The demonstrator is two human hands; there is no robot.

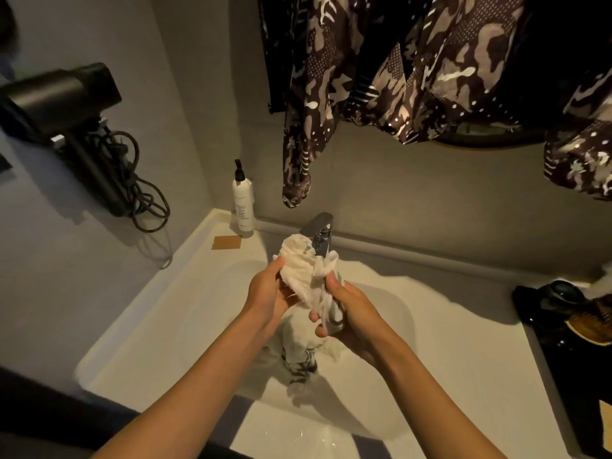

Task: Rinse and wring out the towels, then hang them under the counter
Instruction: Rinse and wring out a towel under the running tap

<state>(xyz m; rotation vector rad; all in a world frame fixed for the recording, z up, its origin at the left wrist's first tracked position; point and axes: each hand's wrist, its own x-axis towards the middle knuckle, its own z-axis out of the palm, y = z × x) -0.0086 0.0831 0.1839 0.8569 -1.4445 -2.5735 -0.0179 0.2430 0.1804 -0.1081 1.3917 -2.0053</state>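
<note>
A bunched white towel (303, 270) is held over the white sink (390, 313), just in front of the chrome faucet (319, 231). My left hand (270, 293) grips the towel's left side, thumb on top. My right hand (344, 309) grips its lower right part, where wet folds hang between the fingers. More white cloth (298, 356) lies in the basin below the hands, partly hidden by my left wrist. I cannot tell whether water runs from the faucet.
A white pump bottle (243, 203) stands at the back left of the counter beside a brown card (227, 242). A black hair dryer (63, 94) with coiled cord hangs on the left wall. Patterned dark fabric (414, 67) hangs above. A black tray (576, 342) with items sits right.
</note>
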